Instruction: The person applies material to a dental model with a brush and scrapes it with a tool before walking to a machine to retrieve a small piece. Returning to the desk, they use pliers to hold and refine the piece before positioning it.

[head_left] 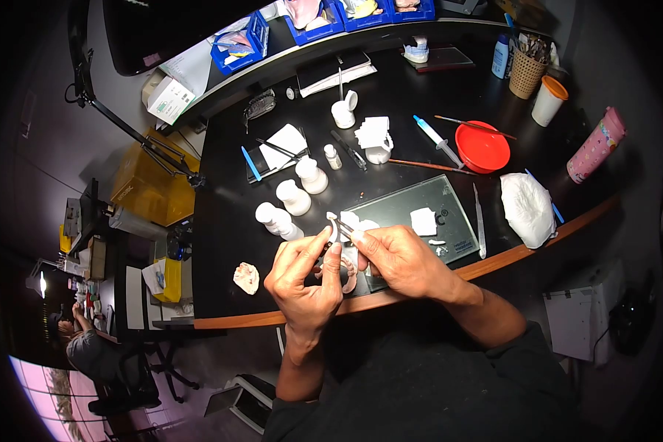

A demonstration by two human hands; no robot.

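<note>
My left hand [306, 283] is closed, thumb and fingers pinching a small curved pale piece [335, 233]. In my right hand [405, 261], thumb and forefinger grip a slim dark tool [345, 227]. Its tip meets a small white piece [331, 216] just above my left fingertips. Partly hidden under both hands is a pinkish, horseshoe-shaped dental model [350, 278] near the table's front edge. A glass slab [398, 199] lies beyond my right hand, with folded white tissue [423, 221] and small white bits on it.
White bottles [293, 197] stand beyond my left hand; a pale dental cast [246, 278] lies left of it. To the right are metal tweezers [479, 221], a red bowl [482, 147], a syringe [438, 141], a white wrapped bundle [527, 210] and a pink tumbler [597, 145].
</note>
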